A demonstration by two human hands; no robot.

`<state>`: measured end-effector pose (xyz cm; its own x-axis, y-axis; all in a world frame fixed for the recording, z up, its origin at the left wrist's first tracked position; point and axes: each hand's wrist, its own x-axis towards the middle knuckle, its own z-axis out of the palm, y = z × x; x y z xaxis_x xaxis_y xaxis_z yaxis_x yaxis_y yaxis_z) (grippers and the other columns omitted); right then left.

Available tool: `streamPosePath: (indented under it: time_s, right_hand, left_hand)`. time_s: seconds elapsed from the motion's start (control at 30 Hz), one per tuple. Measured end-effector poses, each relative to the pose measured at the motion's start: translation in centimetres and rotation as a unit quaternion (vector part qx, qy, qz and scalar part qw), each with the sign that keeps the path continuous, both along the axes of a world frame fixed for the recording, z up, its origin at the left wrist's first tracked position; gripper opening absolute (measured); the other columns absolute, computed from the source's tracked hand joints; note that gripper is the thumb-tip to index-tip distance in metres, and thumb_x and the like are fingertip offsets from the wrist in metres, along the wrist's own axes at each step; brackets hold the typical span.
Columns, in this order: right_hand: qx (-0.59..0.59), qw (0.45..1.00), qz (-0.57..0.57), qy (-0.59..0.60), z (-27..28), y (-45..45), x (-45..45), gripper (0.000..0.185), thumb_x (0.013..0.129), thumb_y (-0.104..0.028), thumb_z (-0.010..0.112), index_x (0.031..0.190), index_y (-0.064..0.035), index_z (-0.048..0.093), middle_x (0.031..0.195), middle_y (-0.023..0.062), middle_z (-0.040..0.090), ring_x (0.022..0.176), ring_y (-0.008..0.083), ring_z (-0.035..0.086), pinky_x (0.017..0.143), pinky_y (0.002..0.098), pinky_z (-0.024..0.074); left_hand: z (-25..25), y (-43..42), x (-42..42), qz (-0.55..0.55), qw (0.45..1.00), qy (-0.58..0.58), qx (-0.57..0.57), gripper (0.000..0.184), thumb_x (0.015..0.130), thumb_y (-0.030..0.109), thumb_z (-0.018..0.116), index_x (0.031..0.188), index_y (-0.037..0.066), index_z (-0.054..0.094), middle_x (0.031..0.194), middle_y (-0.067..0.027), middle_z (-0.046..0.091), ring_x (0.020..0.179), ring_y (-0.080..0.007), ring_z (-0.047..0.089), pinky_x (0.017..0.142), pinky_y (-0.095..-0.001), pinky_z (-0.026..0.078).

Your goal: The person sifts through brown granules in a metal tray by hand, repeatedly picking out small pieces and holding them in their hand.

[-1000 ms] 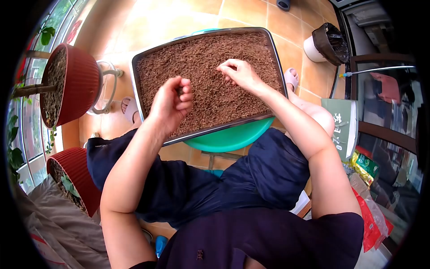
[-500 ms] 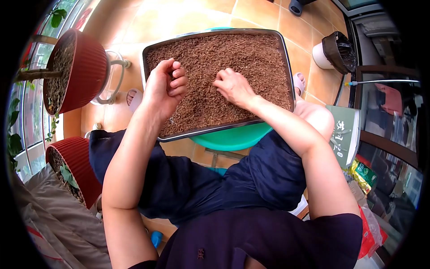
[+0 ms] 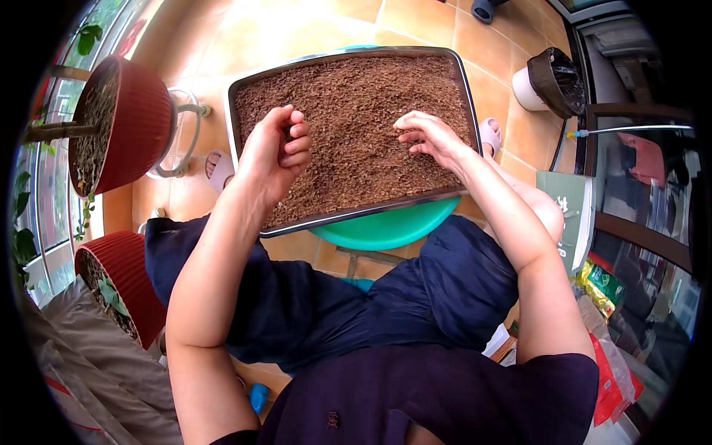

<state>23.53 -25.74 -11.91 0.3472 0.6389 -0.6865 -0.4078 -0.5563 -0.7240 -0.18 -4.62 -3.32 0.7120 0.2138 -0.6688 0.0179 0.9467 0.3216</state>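
Fingers point(image 3: 299, 146) of the person's left hand point(image 3: 274, 156) were curled loosely toward the palm, leaving a small hollow; whether anything lay inside could not be told. Those of the right hand point(image 3: 437, 142) were slightly bent and parted, and no object could be made out between them.

Ahead of the person's knees lay a large rectangular dark tray with a shiny rim point(image 3: 386, 205), set a little aslant and spread across with brown, crumbly soil point(image 3: 356, 159). Above its left part hung the left hand; over its right part was the right hand, though contact between those fingertips and the soil was unclear. Beneath the tray, a round green plastic support point(image 3: 386, 227) jutted out on the person's side.

Two ribbed red planters, one farther off point(image 3: 141, 122) and one nearer point(image 3: 141, 274), stood to the left. Well to the right of the tray was a white bin with a black liner point(image 3: 526, 90), then a grey-green book point(image 3: 564, 194) and, smallest, a green and yellow packet point(image 3: 602, 285).
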Motion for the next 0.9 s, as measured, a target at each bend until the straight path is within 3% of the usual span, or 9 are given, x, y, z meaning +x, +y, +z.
streamPosePath:
  time_s: [0.1,0.27,0.37,0.4,0.5,0.63,0.9]
  right_hand:
    - [0.054,0.990,-0.034,0.129,-0.3,-0.5,0.5,0.017,0.094,-0.024,0.064,0.104,-0.0112,0.068,0.105,0.0003,0.066,0.089,0.0115,0.062,0.076,0.0275,0.0505]
    - [0.127,0.972,-0.004,0.199,0.6,-0.7,0.3,0.019,0.100,-0.024,0.062,0.112,-0.0098,0.066,0.117,0.0037,0.067,0.110,0.0136,0.063,0.087,0.0294,0.0513]
    - [0.106,0.989,0.001,0.105,1.6,-0.4,-0.5,0.023,0.097,-0.023,0.065,0.115,-0.0079,0.066,0.117,0.0044,0.068,0.107,0.0136,0.065,0.087,0.0305,0.0530]
    - [0.091,0.995,0.031,0.015,1.3,-0.4,-0.6,0.025,0.097,-0.024,0.066,0.115,-0.0060,0.066,0.116,0.0065,0.069,0.104,0.0155,0.067,0.085,0.0312,0.0560]
    - [0.105,0.993,0.041,-0.017,1.2,-0.3,-0.4,0.027,0.098,-0.025,0.066,0.113,-0.0032,0.065,0.113,0.0092,0.070,0.098,0.0175,0.069,0.080,0.0314,0.0591]
    - [0.107,0.993,0.000,0.046,1.8,-0.1,-0.6,0.027,0.097,-0.023,0.067,0.111,-0.0010,0.063,0.105,0.0106,0.070,0.093,0.0177,0.070,0.077,0.0312,0.0604]
    - [0.174,0.967,-0.011,0.187,2.8,0.3,-1.3,0.020,0.097,-0.019,0.066,0.109,-0.0032,0.062,0.093,0.0027,0.066,0.082,0.0112,0.064,0.073,0.0281,0.0579]
  left_hand:
    - [-0.4,-1.0,0.5,-0.038,0.999,0.015,0.004,0.023,0.102,0.023,0.050,0.083,0.011,0.053,0.069,0.0027,0.045,0.050,-0.0057,0.034,0.039,-0.0199,0.022]
    - [-0.4,-2.8,1.3,-0.106,0.994,0.035,0.017,0.024,0.103,0.025,0.048,0.084,0.011,0.053,0.071,0.0037,0.046,0.051,-0.0048,0.033,0.040,-0.0198,0.022]
    - [-0.4,-3.4,1.7,-0.126,0.991,0.043,0.023,0.023,0.103,0.025,0.048,0.085,0.011,0.053,0.071,0.0038,0.047,0.052,-0.0045,0.034,0.041,-0.0196,0.023]
    - [-0.6,-3.4,1.8,-0.132,0.990,0.033,0.025,0.023,0.103,0.025,0.048,0.085,0.011,0.053,0.072,0.0037,0.047,0.053,-0.0043,0.034,0.041,-0.0193,0.023]
    - [-0.5,-3.6,1.9,-0.132,0.990,0.039,0.030,0.024,0.103,0.025,0.048,0.085,0.011,0.053,0.072,0.0039,0.047,0.053,-0.0042,0.034,0.041,-0.0193,0.023]
    - [-0.7,-3.5,1.8,-0.130,0.991,0.029,0.026,0.024,0.103,0.025,0.047,0.085,0.010,0.053,0.072,0.0039,0.047,0.053,-0.0044,0.034,0.042,-0.0197,0.023]
    - [-0.3,-3.9,1.8,-0.176,0.981,0.058,0.063,0.023,0.103,0.028,0.049,0.091,0.009,0.057,0.073,0.0048,0.048,0.053,-0.0036,0.034,0.042,-0.0190,0.023]
